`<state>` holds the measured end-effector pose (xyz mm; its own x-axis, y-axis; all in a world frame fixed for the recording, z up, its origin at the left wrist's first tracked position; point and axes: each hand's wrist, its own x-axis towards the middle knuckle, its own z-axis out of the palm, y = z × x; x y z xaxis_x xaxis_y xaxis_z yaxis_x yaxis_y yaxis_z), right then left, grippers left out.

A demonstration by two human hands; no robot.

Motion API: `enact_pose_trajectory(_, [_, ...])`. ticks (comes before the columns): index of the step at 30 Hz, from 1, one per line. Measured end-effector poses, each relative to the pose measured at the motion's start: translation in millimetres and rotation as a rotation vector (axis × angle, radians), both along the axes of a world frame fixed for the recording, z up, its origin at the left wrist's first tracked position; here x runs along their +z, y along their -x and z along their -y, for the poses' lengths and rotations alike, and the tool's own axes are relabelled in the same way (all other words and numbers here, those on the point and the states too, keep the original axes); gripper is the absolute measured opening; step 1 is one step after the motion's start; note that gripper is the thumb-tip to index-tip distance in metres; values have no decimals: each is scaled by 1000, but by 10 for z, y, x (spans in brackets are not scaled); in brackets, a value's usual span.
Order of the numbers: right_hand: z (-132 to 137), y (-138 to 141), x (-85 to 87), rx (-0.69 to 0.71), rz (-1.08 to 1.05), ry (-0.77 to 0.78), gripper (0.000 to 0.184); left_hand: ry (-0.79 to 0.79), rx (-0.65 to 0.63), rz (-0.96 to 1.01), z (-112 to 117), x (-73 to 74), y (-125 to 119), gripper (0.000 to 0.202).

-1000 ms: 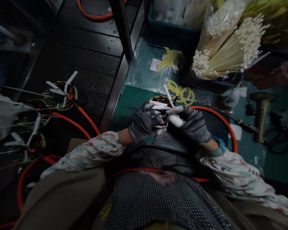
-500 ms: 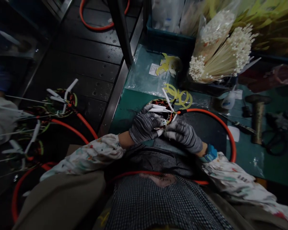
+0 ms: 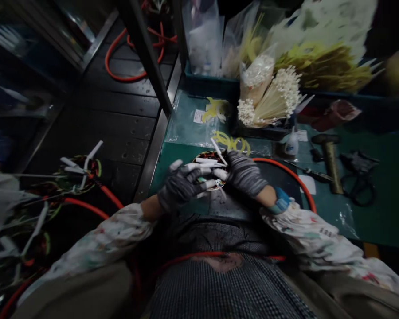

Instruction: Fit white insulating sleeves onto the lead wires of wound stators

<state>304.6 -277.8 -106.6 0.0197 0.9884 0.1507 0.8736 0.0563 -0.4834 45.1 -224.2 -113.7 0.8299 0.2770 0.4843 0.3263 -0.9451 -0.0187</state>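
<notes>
A round wire-wound coil, like a motor stator (image 3: 210, 156), lies on the bench in front of me, with copper-orange windings and several white sleeves (image 3: 218, 149) sticking out. A thick orange cable (image 3: 297, 177) loops from its right side. My left hand (image 3: 184, 186), in a grey glove with white fingertips, reaches over the stator's left and near edge with fingers stretched and apart. My right hand (image 3: 248, 175), gloved alike, is closed around the stator's right side and the sleeve ends. Its fingertips are partly hidden behind the windings.
Yellow rings (image 3: 234, 142) and a plastic bag (image 3: 186, 128) lie beyond the stator. Behind stands a bundle of white-tipped strands (image 3: 275, 99). To the right are a small bottle (image 3: 291, 144), a hammer (image 3: 332, 164) and scissors (image 3: 357, 188). More wound coils (image 3: 81, 170) hang left, near another person's sleeve (image 3: 1, 199).
My left hand has opened, its fingers spreading off the near rim. My right hand has moved up onto the stator's right side, over the cable joint. The view has shifted.
</notes>
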Motion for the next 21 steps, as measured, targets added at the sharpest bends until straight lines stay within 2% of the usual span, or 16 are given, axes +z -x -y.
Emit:
enact_pose_trajectory(2, [-110, 10, 16, 112, 65, 119, 49, -58, -8, 16, -133, 78, 121, 25])
enact_pose_trajectory(3, [-187, 39, 45, 181, 82, 147, 51, -84, -60, 22, -207, 101, 164, 24])
enact_pose_trajectory(6, [-426, 144, 212, 415, 121, 192, 50, -127, -327, 14, -391, 98, 224, 19])
enact_pose_trajectory(8, [-522, 155, 352, 481, 127, 186, 46, -107, -473, 1, -439, 52, 230, 20])
enact_pose_trajectory(9, [-539, 130, 412, 471, 133, 179, 47, -95, -495, -11, -437, 26, 231, 23])
enact_pose_trajectory(11, [-518, 31, 486, 401, 156, 168, 52, -87, -465, -35, -387, -21, 225, 29])
enact_pose_trajectory(13, [-458, -78, 472, 323, 177, 156, 49, -68, -395, -46, -287, -49, 195, 30])
enact_pose_trajectory(17, [-350, -143, 238, 232, 166, 85, 44, 8, -188, 45, -34, -67, 47, 26])
enact_pose_trajectory(19, [-312, -158, 140, 214, 109, -42, 43, 5, -114, 99, 52, -73, -22, 24])
enact_pose_trajectory(21, [-279, -243, 129, 127, 69, -235, 39, -5, -116, 112, 84, -81, -54, 23])
